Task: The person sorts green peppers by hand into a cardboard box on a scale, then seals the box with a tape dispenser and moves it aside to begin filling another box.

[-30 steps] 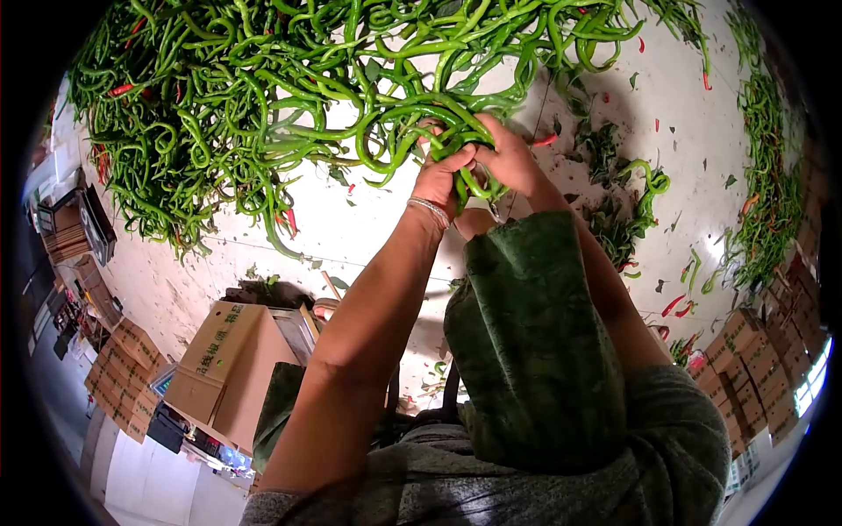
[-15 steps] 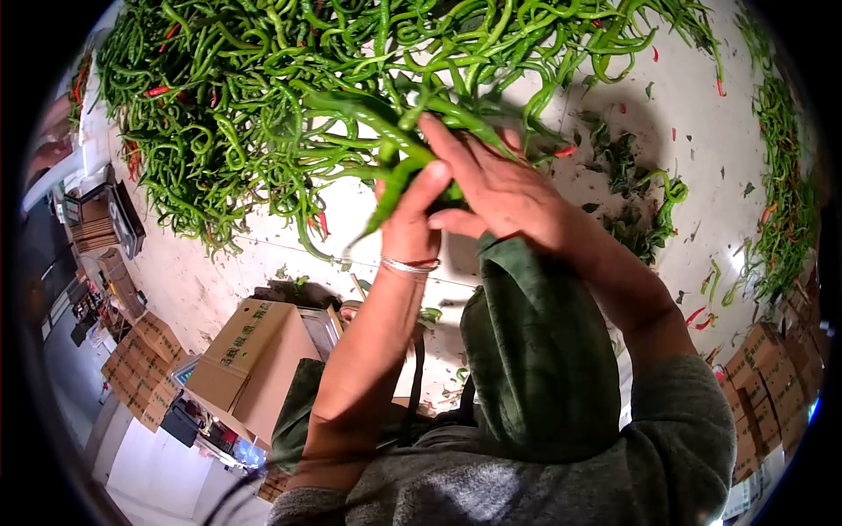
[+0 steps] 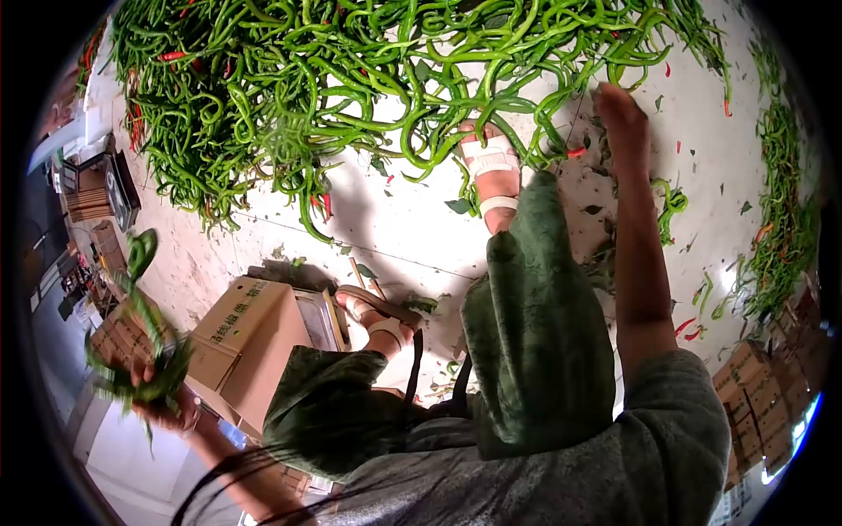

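Observation:
Far out on the left, my left hand (image 3: 165, 401) is wrapped round a bunch of long green chili peppers (image 3: 158, 351); motion blurs both. The bunch is beside and beyond an open cardboard box (image 3: 230, 326). My right hand (image 3: 624, 123) hangs over the floor, by the right-hand edge of a large heap of green chili peppers (image 3: 351, 88). Its fingers point down and are mostly hidden behind the back of the hand, so whether they hold anything does not show.
My sandalled foot (image 3: 491, 162) stands against the heap's near edge, the other foot (image 3: 377, 316) by the box. Loose leaves and red chilies (image 3: 688, 329) lie on the pale floor (image 3: 403, 232). Another pepper pile (image 3: 781, 210) runs along the right; stacked cartons (image 3: 759, 394) stand below it.
My hands were together over the heap with green peppers between them. The left has swung far left and down with the bunch; the right has moved right and away from it.

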